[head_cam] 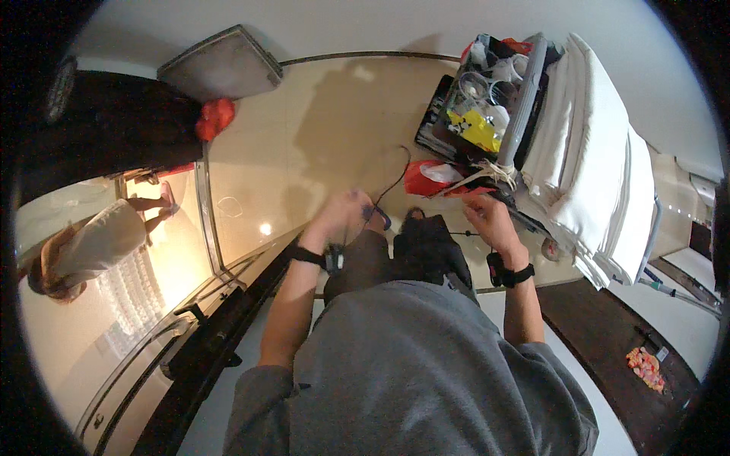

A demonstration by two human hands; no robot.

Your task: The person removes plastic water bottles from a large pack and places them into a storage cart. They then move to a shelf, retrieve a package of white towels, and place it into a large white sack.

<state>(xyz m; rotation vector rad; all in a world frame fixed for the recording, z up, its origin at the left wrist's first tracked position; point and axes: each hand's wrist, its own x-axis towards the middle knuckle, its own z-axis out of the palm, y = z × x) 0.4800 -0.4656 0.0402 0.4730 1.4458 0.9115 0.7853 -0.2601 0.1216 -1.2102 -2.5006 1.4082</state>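
Note:
My left hand [345, 214], blurred, is raised above my left leg, its fingers bent; whether it grips anything does not show. A thin dark cord [393, 185] curves from beside that hand up to the right. On the right, my right hand [485, 219] has curled fingers just below a red plastic bag [428, 176] that hangs at the near end of a cart. Pale strings [493, 174] are tied at the cart's grey rail [524, 97]. Blur hides whether my right fingers touch the bag. Both wrists wear black straps with small devices.
Folded white linens [587, 159] lie along the cart beside a black bin [465, 145] of cups and wrappers. Another person [108, 233] stands past a doorway frame [210, 216] at left. A grey panel [222, 68] leans by the wall. At lower right is a dark wooden surface [593, 325].

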